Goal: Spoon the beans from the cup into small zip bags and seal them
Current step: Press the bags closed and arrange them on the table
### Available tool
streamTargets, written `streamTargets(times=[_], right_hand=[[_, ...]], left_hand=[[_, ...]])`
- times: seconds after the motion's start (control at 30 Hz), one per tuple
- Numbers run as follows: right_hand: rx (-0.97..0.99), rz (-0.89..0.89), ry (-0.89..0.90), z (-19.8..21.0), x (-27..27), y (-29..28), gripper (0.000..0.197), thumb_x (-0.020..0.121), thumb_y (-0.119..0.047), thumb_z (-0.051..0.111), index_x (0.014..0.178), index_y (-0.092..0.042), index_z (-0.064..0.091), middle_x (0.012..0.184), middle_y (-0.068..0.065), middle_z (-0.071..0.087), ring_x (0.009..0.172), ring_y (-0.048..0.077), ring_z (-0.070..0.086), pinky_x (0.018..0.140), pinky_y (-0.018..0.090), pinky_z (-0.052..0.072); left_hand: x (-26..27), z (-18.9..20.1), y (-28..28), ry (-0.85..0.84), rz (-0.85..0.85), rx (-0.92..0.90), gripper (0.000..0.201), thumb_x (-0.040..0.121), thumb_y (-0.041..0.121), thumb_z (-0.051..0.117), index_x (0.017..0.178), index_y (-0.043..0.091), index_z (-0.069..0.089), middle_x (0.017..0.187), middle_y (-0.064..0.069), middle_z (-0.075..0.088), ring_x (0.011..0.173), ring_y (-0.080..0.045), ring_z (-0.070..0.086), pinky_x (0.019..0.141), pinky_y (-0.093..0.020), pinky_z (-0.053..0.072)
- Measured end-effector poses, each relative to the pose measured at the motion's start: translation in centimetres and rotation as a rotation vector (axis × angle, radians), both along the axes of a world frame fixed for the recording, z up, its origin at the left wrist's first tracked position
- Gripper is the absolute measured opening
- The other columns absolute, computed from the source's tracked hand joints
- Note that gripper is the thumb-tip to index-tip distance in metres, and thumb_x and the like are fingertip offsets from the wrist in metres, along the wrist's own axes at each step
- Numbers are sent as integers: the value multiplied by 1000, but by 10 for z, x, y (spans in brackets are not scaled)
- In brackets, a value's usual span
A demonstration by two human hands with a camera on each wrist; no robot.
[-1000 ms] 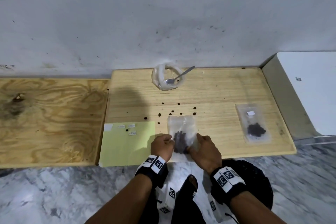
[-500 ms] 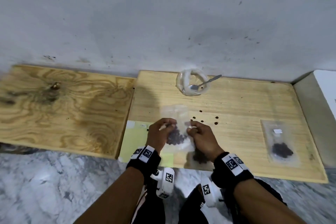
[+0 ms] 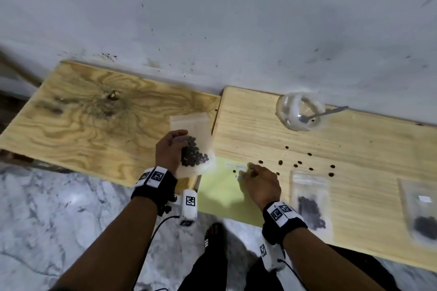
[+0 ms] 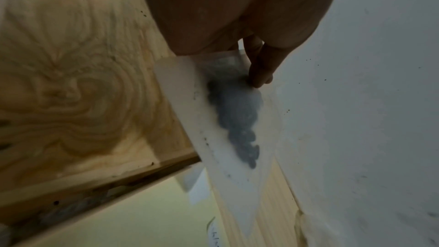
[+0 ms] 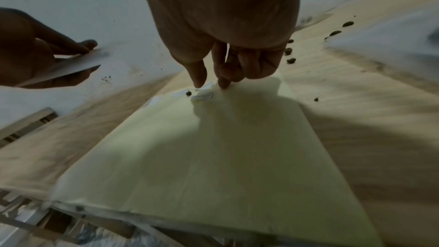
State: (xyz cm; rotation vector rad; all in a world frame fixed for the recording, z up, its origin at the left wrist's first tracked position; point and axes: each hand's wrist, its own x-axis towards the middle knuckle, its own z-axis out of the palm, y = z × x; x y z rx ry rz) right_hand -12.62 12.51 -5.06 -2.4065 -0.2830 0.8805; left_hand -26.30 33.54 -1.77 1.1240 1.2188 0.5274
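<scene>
Left hand [image 3: 169, 152]: fingers clamped on a small clear plastic zip bag [image 3: 192, 125] holding dark round beans [image 3: 194, 156], over the seam between two wooden counters [image 3: 94, 130]. Right hand [image 3: 262, 186]: thumb and forefinger tips touch a small white label [image 5: 203, 96] on a pale green sheet [image 3: 224, 198]; grip cannot be determined.

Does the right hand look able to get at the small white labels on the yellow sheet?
Probably yes. The right hand has its fingertips at the white labels on the yellow sheet. Nothing covers them; one loose bean lies beside. The left hand holds the bag off to the side.
</scene>
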Motion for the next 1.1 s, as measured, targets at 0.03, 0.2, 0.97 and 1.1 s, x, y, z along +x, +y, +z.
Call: streamTargets(times=[0.03, 0.2, 0.97, 1.1], right_hand=[[-21, 5, -19, -1, -2, 3, 41, 85, -47, 65, 123, -33, 68, 124, -11, 67, 119, 15, 60, 101, 25, 41], [-72, -37, -70, -1, -4, 18, 21, 85, -36, 64, 103, -29, 73, 111, -8, 71, 108, 21, 64, 90, 27, 46], [603, -230, 247, 47, 24, 10, 7, 93, -7, 65, 87, -8, 68, 75, 5, 58, 44, 1, 41, 44, 13, 33], [420, -216, 111, 17, 27, -3, 11, 87, -9, 71, 79, -16, 71, 78, -6, 68, 67, 7, 59, 68, 23, 47]], left_hand=[[1, -1, 3, -3, -5, 0, 36, 81, -7, 58, 82, 25, 74, 97, -15, 72, 95, -34, 66, 86, -47, 54], [12, 1, 4, -5, -46, -15, 32, 82, -13, 53, 91, 13, 69, 89, -13, 72, 79, -27, 67, 75, -37, 56], [42, 4, -54, 93, -320, 72, 41, 74, -13, 67, 97, 21, 69, 95, 6, 65, 57, 11, 59, 52, -15, 49], [37, 3, -48, 89, -179, 63, 38, 73, -16, 65, 95, 16, 68, 79, 6, 66, 49, 9, 56, 49, -13, 48]])
